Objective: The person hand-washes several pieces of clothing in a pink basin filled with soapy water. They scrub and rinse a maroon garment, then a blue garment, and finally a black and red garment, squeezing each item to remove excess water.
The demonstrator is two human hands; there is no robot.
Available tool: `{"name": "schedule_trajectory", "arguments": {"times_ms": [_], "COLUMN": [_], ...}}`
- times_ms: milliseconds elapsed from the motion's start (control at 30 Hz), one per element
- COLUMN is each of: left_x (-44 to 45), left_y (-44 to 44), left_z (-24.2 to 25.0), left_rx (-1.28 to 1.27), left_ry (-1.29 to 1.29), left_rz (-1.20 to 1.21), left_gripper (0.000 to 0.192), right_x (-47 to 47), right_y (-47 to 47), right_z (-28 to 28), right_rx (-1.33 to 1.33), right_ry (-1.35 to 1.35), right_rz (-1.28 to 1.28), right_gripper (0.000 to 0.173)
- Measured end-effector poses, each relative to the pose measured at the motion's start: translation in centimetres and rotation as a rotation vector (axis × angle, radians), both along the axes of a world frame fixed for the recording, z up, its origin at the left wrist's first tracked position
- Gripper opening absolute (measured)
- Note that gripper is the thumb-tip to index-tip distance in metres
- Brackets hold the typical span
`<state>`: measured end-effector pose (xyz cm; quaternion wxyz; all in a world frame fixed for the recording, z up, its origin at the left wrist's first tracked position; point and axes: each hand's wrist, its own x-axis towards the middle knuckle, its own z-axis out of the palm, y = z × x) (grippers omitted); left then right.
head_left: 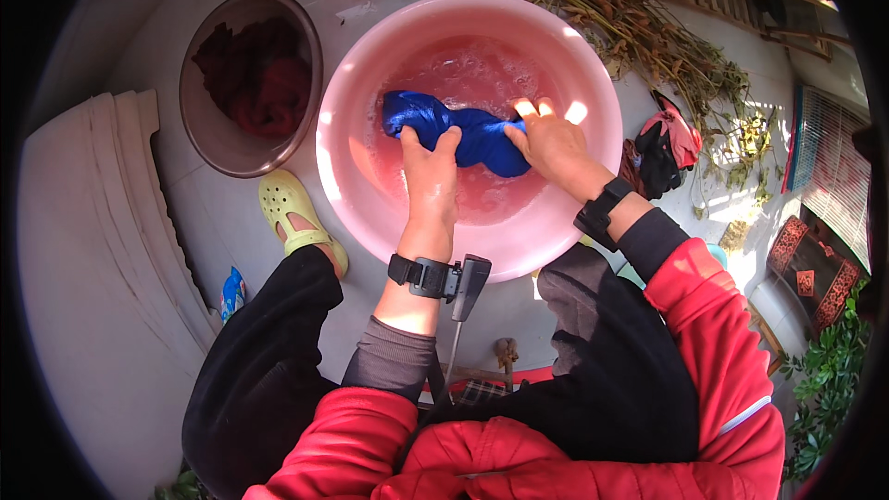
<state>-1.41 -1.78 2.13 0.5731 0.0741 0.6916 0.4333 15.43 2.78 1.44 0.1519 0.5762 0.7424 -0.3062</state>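
A pink plastic basin (472,246) stands on the floor between my knees, holding reddish, slightly foamy water (451,69). Above or at the water lies a bundled, twisted blue cloth (479,135), stretched from left to right. My left hand (429,163) grips its left part, thumb and a finger showing and the other fingers hidden by the cloth. On its right end my right hand (549,139) is closed, with some fingertips raised beyond the cloth. Both wrists wear black straps. How deep the cloth's underside sits cannot be seen.
A brown basin (191,118) with dark red cloth (274,94) stands at the upper left. Dried plant stalks (625,21) lie along the top right, near a pile of pink and black cloth (663,149). A blue packet (233,294) rests by my left leg; green leaves (826,389) show lower right.
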Motion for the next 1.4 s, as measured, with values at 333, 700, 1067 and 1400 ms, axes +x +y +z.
{"name": "schedule_trajectory", "arguments": {"times_ms": [333, 700, 1067, 1400], "left_x": [-0.8, 0.0, 0.3, 2.6], "left_y": [-2.3, -2.0, -1.2, -1.7], "left_z": [-3.5, -3.6, 2.9, 0.4], "left_rx": [-0.119, -0.155, -0.029, -0.112], "left_ry": [-0.135, -0.534, -0.614, -0.864], "left_rz": [0.125, 0.298, 0.283, 0.387], "left_gripper": [0.055, 0.038, 0.037, 0.029], "right_x": [-0.1, -2.8, -4.7, -4.5], "right_y": [-1.4, -3.5, -1.9, -1.0], "right_z": [-3.8, -0.4, 6.7, 4.2], "right_rx": [-0.101, -0.27, -0.232, 0.327], "right_ry": [0.037, 0.787, 0.761, 0.559], "right_rz": [0.179, -0.309, 0.12, 0.1], "right_gripper": [0.047, 0.051, 0.038, 0.03]}}
